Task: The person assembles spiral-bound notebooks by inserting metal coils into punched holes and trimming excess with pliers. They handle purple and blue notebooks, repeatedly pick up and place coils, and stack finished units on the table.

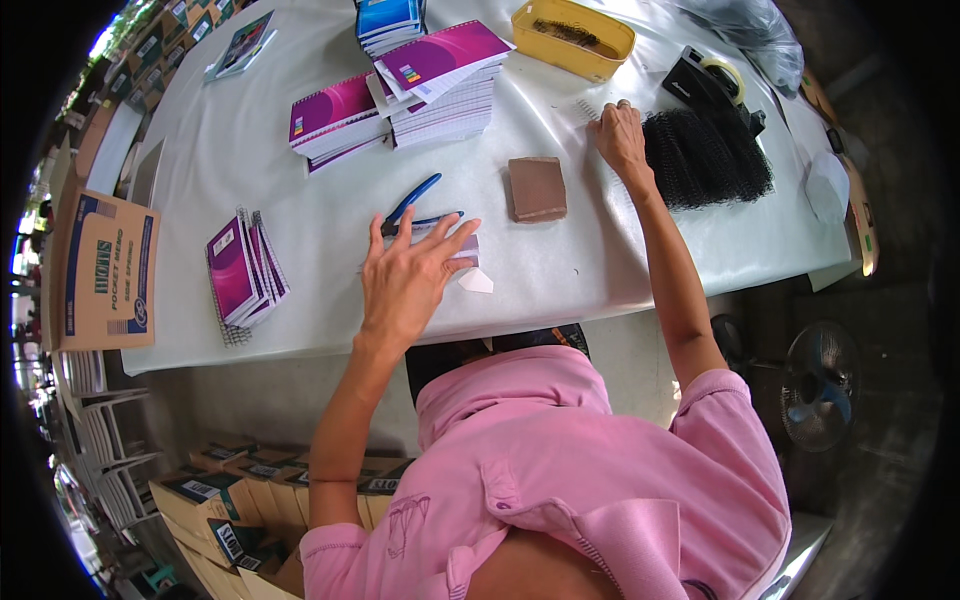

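My left hand (412, 280) rests with spread fingers over a small purple-and-white notebook (468, 253), which it mostly covers. Blue-handled pliers (415, 197) lie under and just beyond those fingertips. Beside the notebook is a small folded white paper (477, 281). Farther right, my right hand (621, 138) reaches to the table with its fingers curled together, at the left edge of a pile of black wire spirals (708, 160). What its fingertips hold, if anything, is hidden. A brown block (537, 190) sits between my two hands.
Purple notebooks are stacked at the back (450, 110), with a few spiral-bound ones (240, 270) at left. A yellow tray (590, 65) holds dark bits. Behind the wire pile stands a black tape dispenser (690, 80). A cardboard box (105, 270) is at the left edge; a fan (820, 385) stands right.
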A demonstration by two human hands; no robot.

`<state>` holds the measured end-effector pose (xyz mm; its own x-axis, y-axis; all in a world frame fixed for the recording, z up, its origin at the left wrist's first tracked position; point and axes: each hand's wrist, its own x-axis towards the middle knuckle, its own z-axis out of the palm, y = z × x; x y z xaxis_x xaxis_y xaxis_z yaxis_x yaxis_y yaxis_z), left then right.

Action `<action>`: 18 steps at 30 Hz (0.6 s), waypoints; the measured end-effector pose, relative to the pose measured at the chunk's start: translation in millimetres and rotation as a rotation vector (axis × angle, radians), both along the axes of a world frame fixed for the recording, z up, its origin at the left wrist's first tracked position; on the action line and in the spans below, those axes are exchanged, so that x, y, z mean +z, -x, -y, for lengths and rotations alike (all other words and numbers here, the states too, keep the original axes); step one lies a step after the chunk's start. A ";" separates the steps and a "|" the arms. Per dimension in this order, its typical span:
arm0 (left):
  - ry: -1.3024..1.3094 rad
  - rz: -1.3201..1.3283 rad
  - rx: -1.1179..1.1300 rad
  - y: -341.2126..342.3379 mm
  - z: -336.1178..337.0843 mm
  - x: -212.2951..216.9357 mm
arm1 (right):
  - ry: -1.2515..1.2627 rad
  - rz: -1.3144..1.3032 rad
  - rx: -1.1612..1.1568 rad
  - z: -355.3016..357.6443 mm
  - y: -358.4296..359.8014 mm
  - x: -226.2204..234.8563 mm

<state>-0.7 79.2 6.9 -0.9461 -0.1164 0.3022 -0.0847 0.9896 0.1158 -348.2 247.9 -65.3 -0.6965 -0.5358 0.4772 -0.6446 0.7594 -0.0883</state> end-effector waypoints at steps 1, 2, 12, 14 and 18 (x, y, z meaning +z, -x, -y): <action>-0.037 0.013 0.008 -0.9 0.8 -2.3 | 0.011 0.059 0.029 2.0 -0.5 2.1; -0.081 0.009 0.010 -0.8 1.1 -3.2 | 0.020 0.119 0.055 2.9 -0.1 5.1; -0.195 0.060 0.064 2.4 4.3 5.3 | 0.334 0.786 0.811 8.7 -169.9 81.1; -0.209 0.066 0.066 3.0 3.7 5.5 | 0.289 0.926 0.750 7.8 -173.3 78.3; -0.209 0.059 0.069 3.4 4.6 4.0 | 0.309 1.073 0.771 8.2 -172.0 75.1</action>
<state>-4.1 74.6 11.0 -0.9492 -0.2353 0.2087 -0.1638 0.9363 0.3106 -176.2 239.7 9.8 -0.3723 -0.9259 0.0643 -0.4001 0.0975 -0.9113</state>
